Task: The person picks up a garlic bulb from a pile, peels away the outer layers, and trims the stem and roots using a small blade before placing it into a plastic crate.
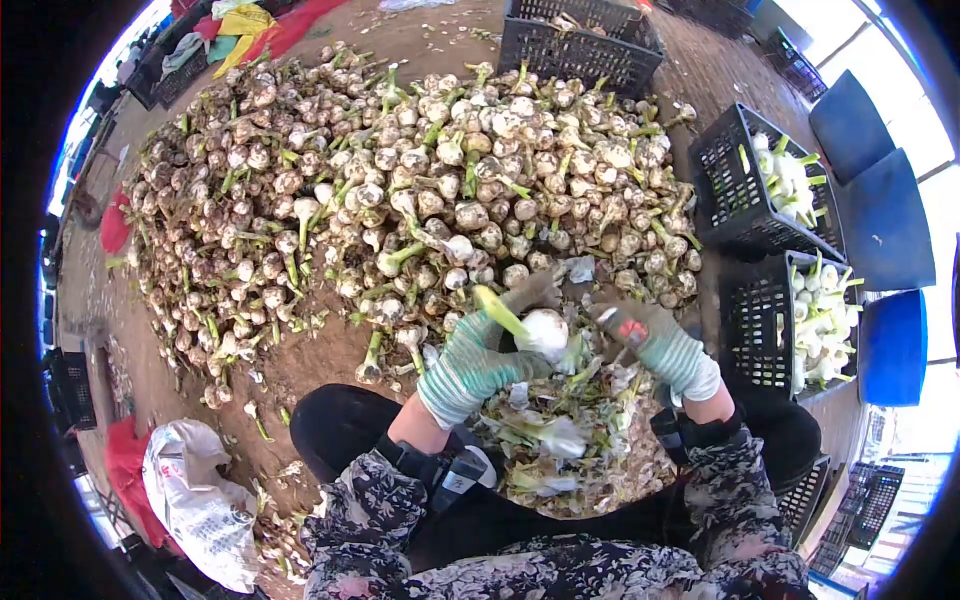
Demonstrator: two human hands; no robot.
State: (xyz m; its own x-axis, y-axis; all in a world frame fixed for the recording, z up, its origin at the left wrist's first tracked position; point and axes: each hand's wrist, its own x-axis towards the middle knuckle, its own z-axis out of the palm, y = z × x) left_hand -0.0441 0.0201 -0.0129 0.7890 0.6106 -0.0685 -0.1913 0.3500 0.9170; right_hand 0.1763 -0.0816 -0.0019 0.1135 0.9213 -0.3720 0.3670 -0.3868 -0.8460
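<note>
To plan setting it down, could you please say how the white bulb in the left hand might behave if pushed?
The white bulb looks round, so it would probably roll. Its green stalk juts to one side, so the path may curve. That stalk seems fairly stiff, standing out straight by the left hand.

Ahead, far left through to right — bulb heap [400,180]. Behind it, right of centre — far crate [575,62]. Right of heap — rear crate [727,180] behind front crate [757,335], bulbs in both, bins [893,350] further right. Between knees, before heap: trimmings [575,455]. Left of left knee [330,430]: sack [195,500].
</note>
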